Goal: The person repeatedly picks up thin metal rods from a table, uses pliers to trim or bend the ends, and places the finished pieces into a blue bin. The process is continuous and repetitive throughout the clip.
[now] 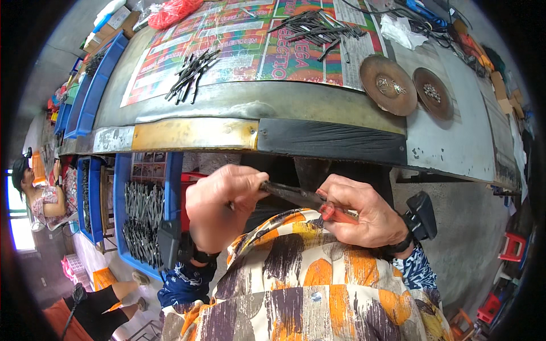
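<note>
My left hand (pixel 224 199) is closed, its fingers pinching one end of a slender dark piece (pixel 293 195) in front of my body, just below the bench edge. My right hand (pixel 364 213) is closed round a red-handled tool (pixel 338 215), whose kind is mostly hidden by the fingers. The dark piece spans the gap between both hands and meets the tool at the right fingertips; where one ends and the other begins I cannot tell. On the bench lie a small pile of slender black pieces (pixel 191 74) and a larger pile of black pieces (pixel 318 28).
Two round brown dishes (pixel 388 85) with small metal parts stand on the bench (pixel 318 105) at right. A blue crate (pixel 120 204) full of black pieces is beside my left arm. Another blue crate (pixel 94 94) sits at the bench's left end. Other people are at far left.
</note>
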Tool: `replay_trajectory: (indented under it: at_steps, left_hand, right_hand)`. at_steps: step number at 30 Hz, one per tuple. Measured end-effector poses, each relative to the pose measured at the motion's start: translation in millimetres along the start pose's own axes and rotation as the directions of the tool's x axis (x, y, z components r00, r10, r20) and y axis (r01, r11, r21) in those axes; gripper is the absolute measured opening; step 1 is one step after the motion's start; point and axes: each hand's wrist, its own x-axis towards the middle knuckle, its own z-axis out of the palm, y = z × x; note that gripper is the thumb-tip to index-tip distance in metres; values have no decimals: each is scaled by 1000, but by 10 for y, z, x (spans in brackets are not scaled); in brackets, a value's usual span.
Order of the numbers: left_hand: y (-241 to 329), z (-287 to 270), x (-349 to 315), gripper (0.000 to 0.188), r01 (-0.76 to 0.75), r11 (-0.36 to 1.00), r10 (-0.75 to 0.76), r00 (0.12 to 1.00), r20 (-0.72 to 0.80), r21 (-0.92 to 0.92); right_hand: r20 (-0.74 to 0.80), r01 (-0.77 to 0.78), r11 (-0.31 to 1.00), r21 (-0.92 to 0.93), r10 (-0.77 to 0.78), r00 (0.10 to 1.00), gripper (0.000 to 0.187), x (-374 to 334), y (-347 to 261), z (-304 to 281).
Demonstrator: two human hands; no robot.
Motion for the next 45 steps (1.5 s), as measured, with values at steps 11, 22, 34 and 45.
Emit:
replay_trajectory:
  at_steps: [11,22,34,45]
  left_hand:
    - [-60,-9,26,9,473,263,-519,804,290,-841]
    - [-44,7,23,13,540,389,-522,797,305,-746]
    - [-138,-231,183,20,106,994,-102,986,131,-22]
    - [-1054,-680,924,7,33,800,19,997,-81,599]
  right_hand:
    - [-193,16,584,-812,-295,936,28,5,-140,56]
    - [-129,53,561,-826,-279,952,25,8,-104,45]
    - [-184,71,924,-376,-149,972,22,47,-42,44]
    - [-304,32,804,-594,-261,916,22,115,-94,-46]
